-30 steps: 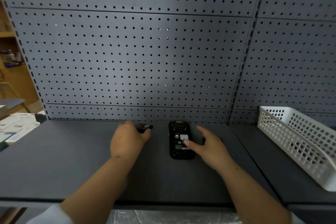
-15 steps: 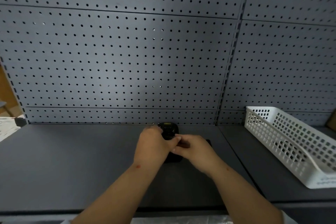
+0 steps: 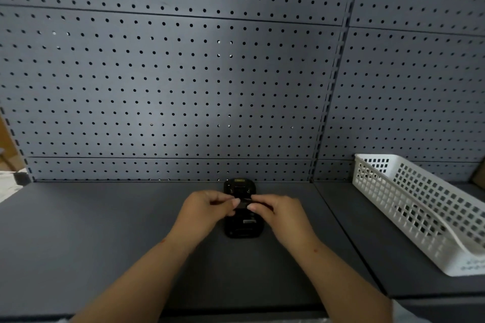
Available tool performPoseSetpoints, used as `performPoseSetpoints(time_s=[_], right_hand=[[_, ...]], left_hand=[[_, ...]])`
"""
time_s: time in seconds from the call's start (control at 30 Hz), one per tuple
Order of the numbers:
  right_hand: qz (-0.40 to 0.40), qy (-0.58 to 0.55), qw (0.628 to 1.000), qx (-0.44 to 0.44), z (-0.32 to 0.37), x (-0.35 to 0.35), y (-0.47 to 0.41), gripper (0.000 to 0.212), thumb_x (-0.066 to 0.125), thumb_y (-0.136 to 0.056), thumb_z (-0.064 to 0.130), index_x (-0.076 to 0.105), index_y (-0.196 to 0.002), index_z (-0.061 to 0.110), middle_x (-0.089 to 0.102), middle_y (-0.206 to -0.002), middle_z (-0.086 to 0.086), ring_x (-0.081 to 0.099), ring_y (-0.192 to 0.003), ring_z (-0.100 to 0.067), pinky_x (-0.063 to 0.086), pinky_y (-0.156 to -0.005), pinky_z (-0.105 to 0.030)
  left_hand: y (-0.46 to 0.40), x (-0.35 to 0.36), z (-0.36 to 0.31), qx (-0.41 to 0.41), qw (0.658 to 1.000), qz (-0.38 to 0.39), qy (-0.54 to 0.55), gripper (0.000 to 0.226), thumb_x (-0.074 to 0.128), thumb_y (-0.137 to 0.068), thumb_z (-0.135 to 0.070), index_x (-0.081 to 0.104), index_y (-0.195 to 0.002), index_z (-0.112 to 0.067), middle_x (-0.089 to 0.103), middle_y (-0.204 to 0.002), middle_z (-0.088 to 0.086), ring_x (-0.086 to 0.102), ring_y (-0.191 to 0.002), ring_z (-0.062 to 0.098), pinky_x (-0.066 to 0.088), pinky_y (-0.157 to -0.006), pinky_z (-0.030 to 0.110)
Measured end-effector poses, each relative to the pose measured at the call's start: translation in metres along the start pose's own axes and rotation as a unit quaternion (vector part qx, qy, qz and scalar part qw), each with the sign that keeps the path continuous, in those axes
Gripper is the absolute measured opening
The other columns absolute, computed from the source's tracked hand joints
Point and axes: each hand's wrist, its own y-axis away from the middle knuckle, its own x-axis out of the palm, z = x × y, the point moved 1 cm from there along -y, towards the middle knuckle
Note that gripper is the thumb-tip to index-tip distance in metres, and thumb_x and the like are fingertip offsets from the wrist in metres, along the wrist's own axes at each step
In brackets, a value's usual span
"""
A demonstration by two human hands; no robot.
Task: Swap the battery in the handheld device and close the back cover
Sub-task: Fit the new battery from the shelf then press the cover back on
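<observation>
Where both forearms rise from the bottom edge to centre frame, the left hand point(image 3: 207, 207) and right hand point(image 3: 278, 214) meet fingertip to fingertip, together pinching a small dark battery point(image 3: 242, 203) above the black device point(image 3: 242, 211), which lies on the grey shelf point(image 3: 105, 238). A second ago the hands were apart, flanking the device. Far right: white basket point(image 3: 420, 207). Behind: pegboard point(image 3: 170, 73).
</observation>
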Motion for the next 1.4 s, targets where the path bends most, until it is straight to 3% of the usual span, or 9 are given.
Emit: performPoseSetpoints(time_s=[0.1, 0.33, 0.47, 0.73, 0.87, 0.97, 1.03, 1.17, 1.4], right_hand=[[-0.027, 0.039, 0.998, -0.037, 0.0, 0.004, 0.001, 0.035, 0.063, -0.083, 0.03, 0.065, -0.115, 0.015, 0.069, -0.116, -0.007, 0.064, -0.105, -0.016, 0.034, -0.083, -0.004], [-0.042, 0.052, 0.996, -0.059, 0.0, 0.012, 0.0, 0.038, 0.061, -0.074, 0.037, 0.072, -0.101, 0.012, 0.076, -0.096, -0.01, 0.07, -0.086, -0.019, 0.035, -0.085, -0.008], [-0.04, 0.042, 0.997, -0.059, -0.002, 0.015, -0.001, 0.035, 0.068, -0.079, 0.027, 0.067, -0.111, 0.013, 0.072, -0.11, -0.008, 0.066, -0.1, -0.017, 0.034, -0.086, -0.007], [-0.018, 0.032, 0.997, -0.062, -0.008, 0.019, 0.002, 0.034, 0.063, -0.085, 0.019, 0.061, -0.119, 0.011, 0.063, -0.126, -0.006, 0.057, -0.116, -0.013, 0.024, -0.093, 0.0], [-0.015, 0.025, 0.998, -0.057, -0.013, 0.02, 0.003, 0.03, 0.061, -0.087, 0.019, 0.063, -0.116, 0.014, 0.065, -0.121, -0.003, 0.059, -0.11, -0.011, 0.037, -0.091, -0.008], [-0.019, 0.019, 0.999, -0.038, -0.014, 0.02, 0.002, 0.021, 0.064, -0.085, 0.021, 0.065, -0.104, 0.012, 0.064, -0.101, 0.002, 0.06, -0.094, -0.01, 0.047, -0.084, -0.018], [-0.028, 0.02, 0.999, -0.041, -0.015, 0.02, 0.001, 0.016, 0.065, -0.083, 0.022, 0.064, -0.095, 0.011, 0.053, -0.086, 0.013, 0.057, -0.082, -0.005, 0.045, -0.074, -0.013], [-0.026, 0.016, 0.998, -0.047, -0.017, 0.021, -0.001, 0.013, 0.068, -0.081, 0.023, 0.065, -0.085, 0.011, 0.047, -0.078, 0.019, 0.049, -0.072, 0.004, 0.038, -0.066, -0.005], [-0.021, -0.01, 0.999, -0.028, -0.019, 0.021, -0.003, 0.013, 0.07, -0.079, 0.019, 0.071, -0.081, 0.006, 0.065, -0.088, -0.003, 0.062, -0.087, -0.013, 0.039, -0.073, -0.007]], left_hand=[[-0.004, -0.008, 0.008, 0.019, 0.998, 0.026, -0.054, 0.004, 0.069, -0.077, -0.028, 0.068, -0.081, -0.027, 0.069, -0.081, -0.008, 0.062, -0.073, -0.007, 0.042, -0.064, 0.002], [-0.006, -0.009, 0.016, 0.026, 0.991, 0.107, -0.075, 0.036, 0.055, -0.087, -0.03, 0.05, -0.123, -0.027, 0.051, -0.105, -0.027, 0.047, -0.092, -0.017, 0.033, -0.071, -0.007], [-0.01, -0.007, 0.026, 0.02, 0.989, 0.115, -0.086, 0.052, 0.051, -0.087, -0.037, 0.043, -0.134, -0.018, 0.048, -0.137, -0.006, 0.045, -0.121, 0.003, 0.032, -0.097, 0.012], [-0.009, -0.005, 0.033, 0.042, 0.988, 0.122, -0.085, 0.048, 0.053, -0.087, -0.035, 0.041, -0.133, -0.031, 0.049, -0.137, -0.008, 0.044, -0.121, 0.0, 0.033, -0.1, 0.017], [-0.01, -0.003, 0.037, 0.052, 0.985, 0.127, -0.101, 0.042, 0.053, -0.086, -0.038, 0.045, -0.128, -0.039, 0.049, -0.138, -0.008, 0.042, -0.127, 0.002, 0.032, -0.109, 0.025], [-0.012, -0.003, 0.04, 0.066, 0.984, 0.126, -0.11, 0.037, 0.053, -0.087, -0.035, 0.051, -0.124, -0.039, 0.051, -0.132, -0.015, 0.04, -0.119, -0.013, 0.029, -0.097, 0.005], [-0.012, -0.003, 0.038, 0.074, 0.983, 0.128, -0.107, 0.034, 0.054, -0.088, -0.032, 0.053, -0.121, -0.038, 0.053, -0.124, -0.021, 0.038, -0.1, -0.031, 0.028, -0.082, -0.007], [-0.012, -0.002, 0.039, 0.071, 0.985, 0.13, -0.092, 0.031, 0.055, -0.088, -0.028, 0.058, -0.118, -0.034, 0.052, -0.096, -0.049, 0.036, -0.091, -0.038, 0.028, -0.076, -0.009], [-0.014, -0.001, 0.044, 0.08, 0.982, 0.134, -0.103, 0.028, 0.058, -0.086, -0.026, 0.06, -0.112, -0.037, 0.049, -0.119, -0.025, 0.032, -0.091, -0.04, 0.024, -0.078, -0.011]])
